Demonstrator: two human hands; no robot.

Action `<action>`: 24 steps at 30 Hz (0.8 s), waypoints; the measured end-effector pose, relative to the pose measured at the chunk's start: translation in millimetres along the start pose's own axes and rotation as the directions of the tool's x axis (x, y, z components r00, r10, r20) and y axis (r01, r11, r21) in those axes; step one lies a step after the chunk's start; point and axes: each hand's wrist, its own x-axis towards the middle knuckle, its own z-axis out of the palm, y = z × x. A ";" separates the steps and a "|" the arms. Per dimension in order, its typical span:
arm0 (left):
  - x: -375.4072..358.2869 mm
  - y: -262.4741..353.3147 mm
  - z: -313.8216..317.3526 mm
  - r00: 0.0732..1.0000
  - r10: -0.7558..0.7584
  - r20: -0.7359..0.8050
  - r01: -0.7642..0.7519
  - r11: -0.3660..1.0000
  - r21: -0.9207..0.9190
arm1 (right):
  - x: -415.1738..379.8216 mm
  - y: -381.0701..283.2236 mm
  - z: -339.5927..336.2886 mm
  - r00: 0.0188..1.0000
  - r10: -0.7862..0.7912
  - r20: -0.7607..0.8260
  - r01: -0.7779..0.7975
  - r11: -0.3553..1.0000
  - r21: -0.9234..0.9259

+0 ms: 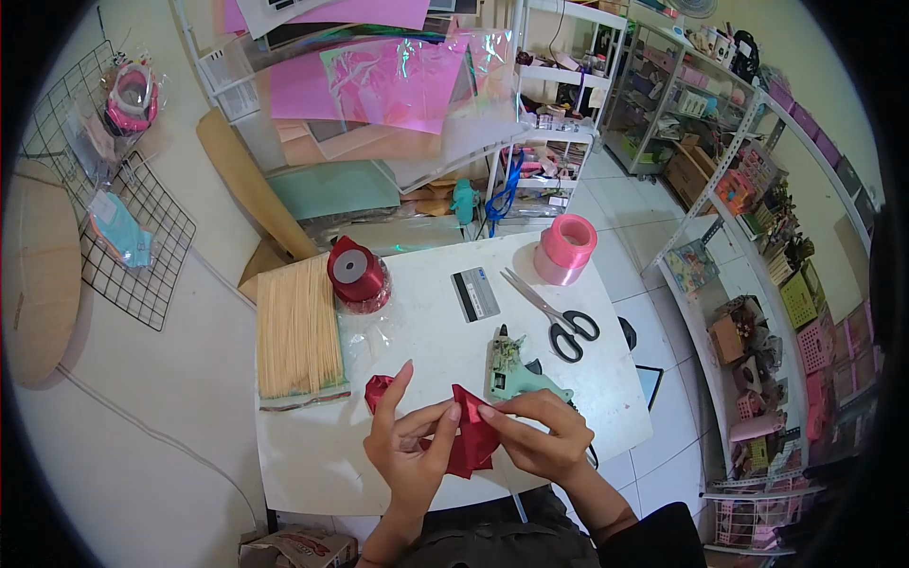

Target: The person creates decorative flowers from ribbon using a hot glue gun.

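Observation:
A piece of shiny red ribbon (480, 437), folded to a point at the top, is held up over the front of the table. My left hand (409, 459) pinches its left edge between thumb and finger, with the index finger raised. On the other side my right hand (547, 437) grips the ribbon's upper right edge with thumb and fingertips. A rolled or folded red ribbon piece (378, 391) lies just behind my left hand, partly hidden by it. Beyond my right hand lies a mint-green glue gun (511, 371), its handle end partly covered.
Black-handled scissors (565, 331) and a grey card (475, 294) lie on the white table (426, 355). Behind stand a dark red ribbon roll (360, 276) and pink ribbon rolls (565, 250). A bundle of thin wooden sticks (298, 327) is at left. Shelves (757, 312) line the right.

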 end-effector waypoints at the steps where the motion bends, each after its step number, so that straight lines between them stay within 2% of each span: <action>1: -0.5 1.1 -0.2 1.000 -0.001 0.003 0.001 1.000 0.000 | -0.1 0.2 0.5 0.999 -0.049 0.008 0.049 0.999 -0.009; 3: -1.3 3.0 -1.3 0.999 0.054 0.006 -0.054 0.994 0.091 | -0.3 -0.5 1.3 0.998 -0.066 0.008 0.067 0.997 -0.025; 6: -1.5 2.2 -2.3 0.996 0.094 -0.002 -0.093 0.989 0.111 | -1.2 2.3 0.2 0.993 -0.116 0.033 0.116 0.993 -0.026; 10: -3.4 7.3 -2.7 0.997 0.078 0.002 -0.078 0.990 0.120 | -1.8 3.9 -2.7 0.986 -0.150 0.075 0.151 0.989 -0.002; 18: -5.7 5.1 -3.6 0.983 0.177 -0.041 -0.166 0.967 0.193 | 1.6 2.3 -4.2 0.980 -0.184 0.072 0.185 0.983 -0.007; 24: -9.1 9.4 -3.3 0.986 0.163 -0.041 -0.150 0.962 0.228 | 4.3 0.3 -6.9 0.969 -0.225 0.101 0.229 0.973 -0.027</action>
